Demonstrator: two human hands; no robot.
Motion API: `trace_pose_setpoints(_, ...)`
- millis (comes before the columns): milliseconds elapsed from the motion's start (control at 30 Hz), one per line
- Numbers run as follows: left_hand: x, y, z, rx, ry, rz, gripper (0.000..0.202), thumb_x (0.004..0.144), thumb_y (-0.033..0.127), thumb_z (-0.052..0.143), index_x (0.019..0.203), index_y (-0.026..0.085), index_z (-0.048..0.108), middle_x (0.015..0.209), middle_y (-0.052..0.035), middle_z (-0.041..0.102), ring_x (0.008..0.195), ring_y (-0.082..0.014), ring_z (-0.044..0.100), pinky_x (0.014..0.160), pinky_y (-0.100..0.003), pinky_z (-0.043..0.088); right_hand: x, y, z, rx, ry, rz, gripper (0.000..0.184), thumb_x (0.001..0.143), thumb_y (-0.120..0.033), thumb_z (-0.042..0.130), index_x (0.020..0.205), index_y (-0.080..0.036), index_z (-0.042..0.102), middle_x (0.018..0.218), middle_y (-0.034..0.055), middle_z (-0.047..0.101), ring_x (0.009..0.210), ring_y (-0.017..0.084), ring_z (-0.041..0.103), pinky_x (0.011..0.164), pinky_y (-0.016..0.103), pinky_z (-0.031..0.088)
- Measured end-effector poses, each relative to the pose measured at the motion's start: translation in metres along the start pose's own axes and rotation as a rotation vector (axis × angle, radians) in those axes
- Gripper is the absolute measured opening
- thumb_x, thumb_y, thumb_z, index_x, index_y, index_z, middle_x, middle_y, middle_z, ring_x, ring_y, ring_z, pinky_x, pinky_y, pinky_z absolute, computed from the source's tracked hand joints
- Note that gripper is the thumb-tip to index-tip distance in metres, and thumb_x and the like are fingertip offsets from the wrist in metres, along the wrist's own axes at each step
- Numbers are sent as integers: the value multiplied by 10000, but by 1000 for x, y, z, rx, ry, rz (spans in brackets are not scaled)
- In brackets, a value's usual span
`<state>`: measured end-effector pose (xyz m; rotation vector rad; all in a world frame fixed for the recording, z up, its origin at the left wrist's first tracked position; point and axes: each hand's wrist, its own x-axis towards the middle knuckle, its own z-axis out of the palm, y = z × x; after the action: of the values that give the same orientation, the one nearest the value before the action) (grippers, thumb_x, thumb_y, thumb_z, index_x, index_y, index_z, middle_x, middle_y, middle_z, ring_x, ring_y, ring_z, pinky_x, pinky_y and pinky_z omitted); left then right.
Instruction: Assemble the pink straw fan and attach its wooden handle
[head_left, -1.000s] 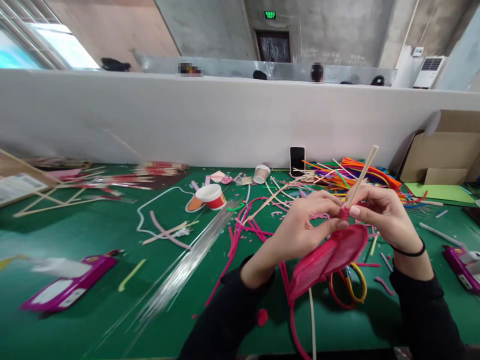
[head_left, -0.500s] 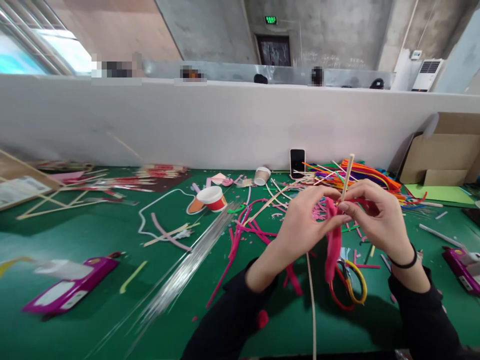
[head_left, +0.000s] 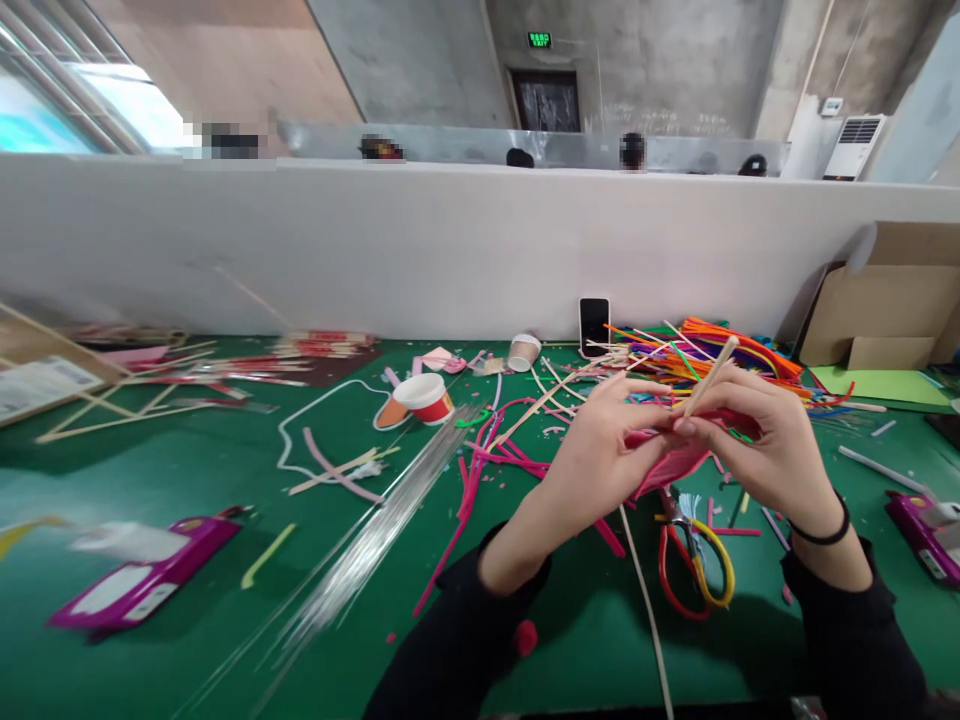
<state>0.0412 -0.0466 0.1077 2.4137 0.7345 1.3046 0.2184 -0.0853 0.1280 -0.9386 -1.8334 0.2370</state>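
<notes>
Toward the right side of the head view, my left hand (head_left: 596, 455) and my right hand (head_left: 761, 440) meet, fingertips nearly touching. Both are closed around a strip of pink fuzzy pipe cleaner (head_left: 675, 465), which curves below the fingers. My right thumb and fingers also pinch a pale wooden stick (head_left: 714, 372), its upper end tilted right. A long thin pale strip (head_left: 646, 610) runs down from beneath my left hand; its upper end is hidden. Under the hands lies a hand tool with red and yellow loop handles (head_left: 720, 565).
Loose pink pipe cleaners (head_left: 472, 490) and a bundle of thin wires (head_left: 375, 530) lie on the green table (head_left: 315, 650). Farther off are a paper cup (head_left: 433, 408), a phone (head_left: 595, 325) and a cardboard box (head_left: 892, 300). A purple device (head_left: 150, 580) sits left.
The pink strip, which hung straight down, now curves sideways between my hands. The wooden stick has tilted to the right, and the lower end of the thin strip has swung right.
</notes>
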Motion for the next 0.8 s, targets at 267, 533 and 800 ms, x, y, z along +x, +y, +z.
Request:
trace_pose_setpoints(267,-1,12,9,-85,120,-80,261,871,273,692,1124,209,697,1091,-73,759,955,-219,715,842,-349,574,-1,0,11,-4,149,9,114,838,-228,712,749,-227,641,770,11,662,715,154,621,613,284,507)
trace_pose_setpoints(533,-7,5,12,-113,203,-46,316,911,202,625,1222,254,654,1170,-54,747,960,-194,740,865,-323,601,-3,-5,5,-64,86,-101,94,908,-241,637,887,-264,726,927,45,726,872,197,677,746,351,560)
trace_pose_setpoints(800,0,10,5,-22,290,-49,140,894,227,655,1010,194,726,997,-59,782,911,-205,734,830,-331,581,14,-7,26,-111,228,-86,148,842,-182,684,715,-222,618,737,5,645,687,152,598,622,287,488)
